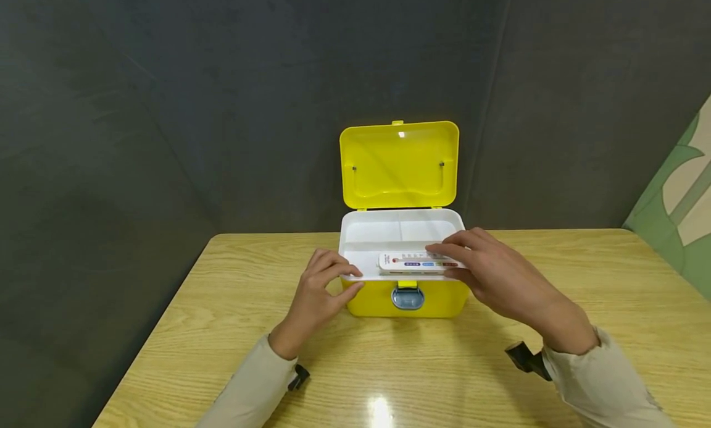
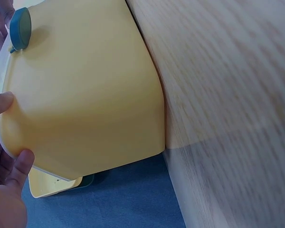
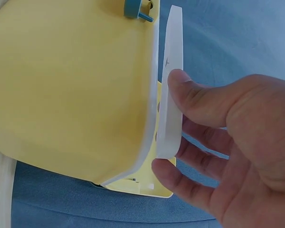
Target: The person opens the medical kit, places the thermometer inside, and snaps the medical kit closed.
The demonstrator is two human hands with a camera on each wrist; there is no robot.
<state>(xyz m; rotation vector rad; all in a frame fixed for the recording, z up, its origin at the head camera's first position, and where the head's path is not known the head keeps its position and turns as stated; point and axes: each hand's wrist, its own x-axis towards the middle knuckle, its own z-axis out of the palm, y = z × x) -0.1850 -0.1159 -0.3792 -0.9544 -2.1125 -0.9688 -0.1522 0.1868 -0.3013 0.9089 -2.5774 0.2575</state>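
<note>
A yellow storage box (image 1: 366, 301) with a white compartmented tray (image 1: 371, 230) in its top stands on the table, its lid (image 1: 400, 162) raised. My right hand (image 1: 489, 270) pinches a flat white thermometer (image 1: 411, 262), printed with a scale and coloured labels, over the tray's front section. From the side, the right wrist view has that thermometer (image 3: 172, 95) between thumb and fingers, just above the box rim. At the box's front left corner my left hand (image 1: 322, 286) grips the rim, thumb (image 2: 0, 102) against the front wall.
A blue-grey latch (image 1: 408, 298) hangs on the box's front. The wooden table (image 1: 250, 292) ends at a dark padded wall (image 1: 278, 107) behind the box. A green and beige patterned panel (image 1: 683, 193) rises on the right.
</note>
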